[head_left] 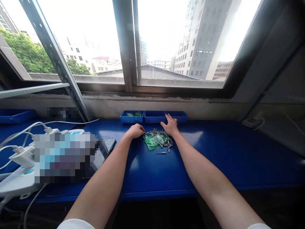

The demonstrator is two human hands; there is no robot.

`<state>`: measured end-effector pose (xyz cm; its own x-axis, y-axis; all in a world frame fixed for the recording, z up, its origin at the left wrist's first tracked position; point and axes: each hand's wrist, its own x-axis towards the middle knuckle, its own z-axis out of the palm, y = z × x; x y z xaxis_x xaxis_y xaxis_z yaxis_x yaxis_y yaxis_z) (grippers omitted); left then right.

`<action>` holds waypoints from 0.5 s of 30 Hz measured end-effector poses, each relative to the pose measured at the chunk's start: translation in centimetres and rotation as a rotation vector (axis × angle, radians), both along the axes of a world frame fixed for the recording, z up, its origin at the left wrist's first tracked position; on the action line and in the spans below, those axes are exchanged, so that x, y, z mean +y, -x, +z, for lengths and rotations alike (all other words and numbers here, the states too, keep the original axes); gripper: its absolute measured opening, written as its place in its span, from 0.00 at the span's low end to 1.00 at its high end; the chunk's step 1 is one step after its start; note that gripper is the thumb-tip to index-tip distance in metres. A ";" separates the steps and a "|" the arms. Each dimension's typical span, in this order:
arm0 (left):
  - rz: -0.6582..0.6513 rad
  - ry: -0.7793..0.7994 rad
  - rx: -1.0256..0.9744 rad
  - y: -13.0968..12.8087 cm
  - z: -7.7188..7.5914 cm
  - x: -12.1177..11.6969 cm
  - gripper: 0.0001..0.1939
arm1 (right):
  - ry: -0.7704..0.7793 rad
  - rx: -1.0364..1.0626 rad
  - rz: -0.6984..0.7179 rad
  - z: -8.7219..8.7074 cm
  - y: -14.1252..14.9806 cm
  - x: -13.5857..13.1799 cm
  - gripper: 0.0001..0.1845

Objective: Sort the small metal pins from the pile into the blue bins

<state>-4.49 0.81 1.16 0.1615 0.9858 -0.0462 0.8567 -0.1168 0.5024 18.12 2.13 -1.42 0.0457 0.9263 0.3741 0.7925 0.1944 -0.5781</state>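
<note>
A loose pile of small metal pins that look like blind rivets [166,140] lies on and around a green plastic bag [150,143] on the blue table. One more rivet [161,153] rests by itself in front of the pile. My left hand [136,130] is closed at the pile's left edge, fingertips curled together; whatever they pinch is hidden. Fingers apart, my right hand [170,125] reaches over the back of the pile, its fingertips in front of the middle blue bin [154,119] and right blue bin [180,117]. Nothing shows in its grasp.
Against the wall, the left blue bin [132,119] holds green bags. A white power strip [21,183] with plugs and cables, beside a blurred patch and a dark tablet-like device [108,147], occupies the table's left side. Another blue tray [16,116] stands far left, beyond a metal upright [77,98].
</note>
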 end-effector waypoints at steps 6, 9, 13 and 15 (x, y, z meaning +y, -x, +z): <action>0.018 -0.072 0.030 -0.1 -0.4 0.2 0.08 | -0.083 0.031 -0.019 0.0 0.1 -0.2 0.32; 0.024 -0.186 0.032 -0.7 -0.4 0.2 0.10 | -0.191 0.057 0.060 0.3 0.6 -0.5 0.27; -0.009 -0.403 0.021 -2.3 -0.7 0.1 0.11 | -0.205 0.074 0.367 0.8 1.6 -1.4 0.18; -0.029 -0.458 -0.004 -2.9 -0.9 0.0 0.11 | -0.185 0.065 0.449 1.0 1.9 -1.7 0.12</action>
